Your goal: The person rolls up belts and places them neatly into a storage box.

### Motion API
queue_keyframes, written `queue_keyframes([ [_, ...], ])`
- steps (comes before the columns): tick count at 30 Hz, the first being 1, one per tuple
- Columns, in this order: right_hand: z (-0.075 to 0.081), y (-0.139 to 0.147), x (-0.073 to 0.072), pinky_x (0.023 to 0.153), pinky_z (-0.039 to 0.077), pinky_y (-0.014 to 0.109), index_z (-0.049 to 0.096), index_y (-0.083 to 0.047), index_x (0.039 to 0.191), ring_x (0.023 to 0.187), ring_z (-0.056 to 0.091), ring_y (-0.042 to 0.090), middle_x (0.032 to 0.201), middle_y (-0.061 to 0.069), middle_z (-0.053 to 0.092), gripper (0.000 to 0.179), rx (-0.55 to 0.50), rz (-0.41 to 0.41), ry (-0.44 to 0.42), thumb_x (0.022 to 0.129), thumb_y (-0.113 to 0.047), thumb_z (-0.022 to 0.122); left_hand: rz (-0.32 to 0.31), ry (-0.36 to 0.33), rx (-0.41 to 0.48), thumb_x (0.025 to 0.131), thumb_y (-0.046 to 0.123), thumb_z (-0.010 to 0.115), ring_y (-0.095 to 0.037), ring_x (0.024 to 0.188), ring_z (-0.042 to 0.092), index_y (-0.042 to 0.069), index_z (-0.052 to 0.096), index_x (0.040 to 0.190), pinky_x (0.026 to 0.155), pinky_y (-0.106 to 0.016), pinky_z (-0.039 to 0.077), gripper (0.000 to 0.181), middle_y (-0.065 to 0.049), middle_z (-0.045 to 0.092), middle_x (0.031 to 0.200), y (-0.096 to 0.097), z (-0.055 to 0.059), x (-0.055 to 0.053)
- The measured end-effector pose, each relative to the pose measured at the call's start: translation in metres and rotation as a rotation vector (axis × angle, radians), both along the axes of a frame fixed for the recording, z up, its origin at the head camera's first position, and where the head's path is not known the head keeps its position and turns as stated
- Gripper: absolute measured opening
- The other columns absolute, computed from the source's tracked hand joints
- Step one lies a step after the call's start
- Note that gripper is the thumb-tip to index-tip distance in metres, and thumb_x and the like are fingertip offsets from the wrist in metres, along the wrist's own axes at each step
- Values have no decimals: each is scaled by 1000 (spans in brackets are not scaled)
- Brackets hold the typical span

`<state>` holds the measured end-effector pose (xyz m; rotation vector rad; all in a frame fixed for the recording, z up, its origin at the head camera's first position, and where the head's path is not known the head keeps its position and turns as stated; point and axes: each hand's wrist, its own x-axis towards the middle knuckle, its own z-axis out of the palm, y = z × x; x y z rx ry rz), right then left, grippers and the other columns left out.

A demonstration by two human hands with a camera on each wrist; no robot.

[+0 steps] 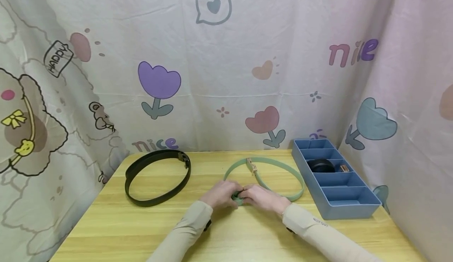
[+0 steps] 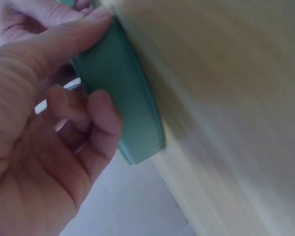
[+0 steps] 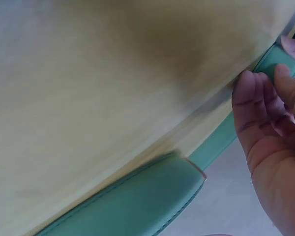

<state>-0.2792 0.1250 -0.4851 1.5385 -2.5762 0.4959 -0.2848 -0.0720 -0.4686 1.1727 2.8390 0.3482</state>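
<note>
A light green belt lies in a wide loop on the wooden table, its gold-coloured buckle at the back of the loop. In front of it, both hands meet at a small tight coil of green strap. My left hand pinches the coil from the left, thumb along the strap and the other fingers curled. From the right, my right hand holds the coil between thumb and fingers. The right wrist view shows the thumb against the strap, with another green strap section close to the camera.
A black belt lies in a large loop on the left of the table. At the right edge stands a blue-grey divided box; one compartment holds a black coil beside a small gold-coloured piece. A printed curtain hangs behind.
</note>
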Motion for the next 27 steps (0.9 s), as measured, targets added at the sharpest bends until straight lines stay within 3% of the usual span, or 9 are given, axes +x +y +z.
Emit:
queue_keyframes([
  [3, 1, 1, 0, 86, 51, 17, 73, -10, 110, 101, 67, 10, 109, 2, 71, 20, 4, -5, -19, 92, -12, 65, -6, -43, 0, 73, 22, 86, 0, 84, 58, 24, 71, 105, 80, -22, 49, 35, 13, 70, 100, -1, 2, -1],
  [5, 3, -1, 1, 83, 51, 15, 73, -13, 107, 97, 66, 7, 106, 0, 71, 17, 11, -23, -26, 93, -13, 65, -2, -41, 3, 73, 25, 86, 0, 79, 57, 23, 71, 101, 75, -21, 48, 32, 14, 70, 94, -1, 2, -2],
  [8, 7, -7, 4, 71, 46, 12, 71, -17, 96, 80, 60, 0, 91, -6, 68, 9, 28, -51, -51, 95, -16, 63, 14, 2, 17, 72, 32, 86, 0, 67, 51, 22, 69, 87, 62, -20, 43, 24, 15, 65, 78, -1, -1, -2],
  [11, 12, -14, 9, 59, 37, 13, 64, -16, 83, 64, 45, -1, 76, -7, 59, 15, 42, -82, -89, 97, -16, 60, 34, 49, 33, 73, 36, 85, -2, 58, 45, 22, 63, 75, 54, -19, 37, 26, 15, 56, 66, -2, -4, -2],
  [16, 16, -19, 10, 56, 33, 15, 64, -13, 81, 61, 38, -1, 72, -3, 58, 18, 74, -114, -121, 98, -12, 58, 40, 53, 27, 70, 34, 86, -1, 62, 48, 24, 65, 80, 59, -20, 41, 26, 15, 60, 72, -2, -5, -3],
  [22, 13, -15, 5, 66, 44, 15, 70, -14, 90, 72, 51, -1, 84, -3, 66, 11, 86, -56, -28, 96, -11, 61, -7, -24, 6, 70, 16, 86, -1, 77, 54, 26, 67, 91, 74, -22, 47, 30, 16, 66, 88, -8, 1, -5],
  [25, 11, -12, 3, 68, 46, 15, 70, -13, 91, 76, 53, -1, 85, -4, 66, 9, 60, -26, 28, 94, -9, 63, -5, -50, -1, 70, 14, 85, -1, 76, 54, 26, 68, 93, 73, -22, 46, 31, 16, 66, 88, -9, 2, -7],
  [27, 10, -12, 4, 65, 43, 14, 68, -14, 88, 73, 50, -1, 82, -5, 62, 8, 51, -35, 37, 94, -11, 64, 18, -50, 4, 70, 20, 87, -2, 70, 51, 24, 67, 87, 66, -21, 44, 27, 15, 63, 81, -8, 3, -6],
])
